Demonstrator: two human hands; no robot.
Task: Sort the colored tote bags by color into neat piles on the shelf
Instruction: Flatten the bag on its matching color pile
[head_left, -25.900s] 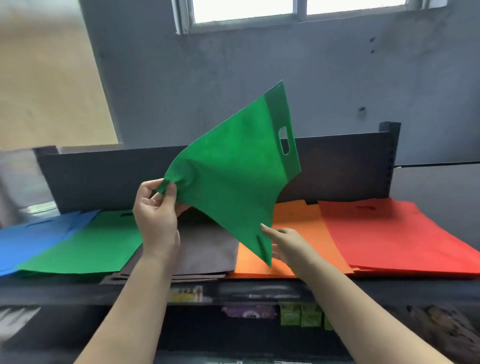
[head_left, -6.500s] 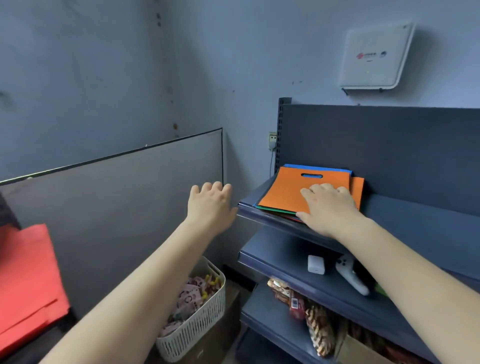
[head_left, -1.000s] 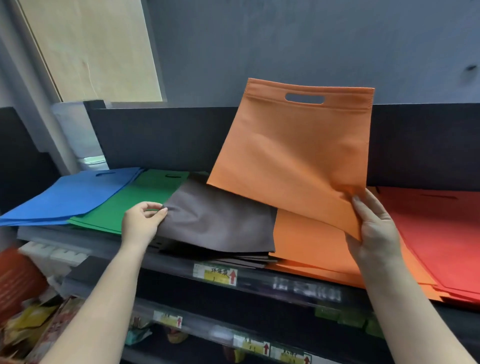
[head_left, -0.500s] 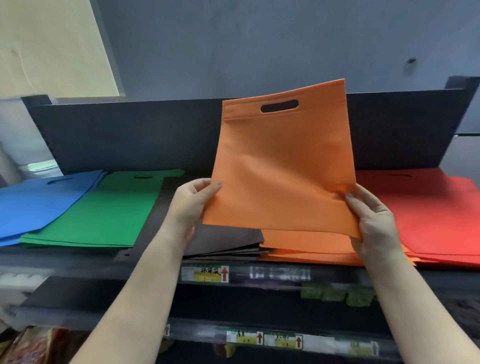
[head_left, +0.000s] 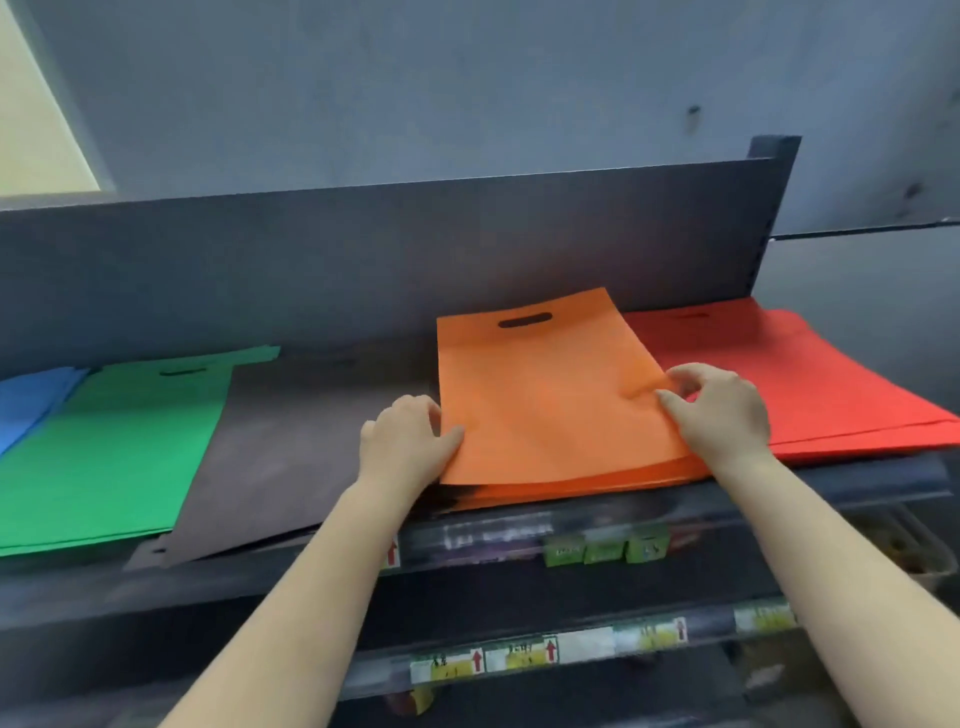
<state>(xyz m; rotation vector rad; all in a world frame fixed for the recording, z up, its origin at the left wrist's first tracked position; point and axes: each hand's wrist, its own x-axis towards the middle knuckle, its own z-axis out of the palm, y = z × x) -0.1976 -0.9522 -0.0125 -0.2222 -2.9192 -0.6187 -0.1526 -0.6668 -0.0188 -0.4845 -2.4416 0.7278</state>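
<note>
An orange tote bag (head_left: 545, 405) lies flat on top of the orange pile on the shelf (head_left: 857, 486), its handle slot toward the back panel. My left hand (head_left: 405, 441) holds its lower left edge, thumb on top of the fabric. My right hand (head_left: 722, 410) holds the right edge with curled fingers. Sorted piles lie side by side: blue (head_left: 31, 400) at far left, then green (head_left: 114, 447), dark grey (head_left: 291, 447), orange, and red (head_left: 810, 384) at the right.
A dark back panel (head_left: 363, 260) rises behind the piles, with a grey wall above it. Below the shelf, lower shelves carry price labels (head_left: 519, 660) and small packaged goods. The grey pile overhangs the shelf's front edge.
The orange bag, held upright in both hands half a second ago, now lies flat on the orange pile. Both hands came down with it and stay at its edges.
</note>
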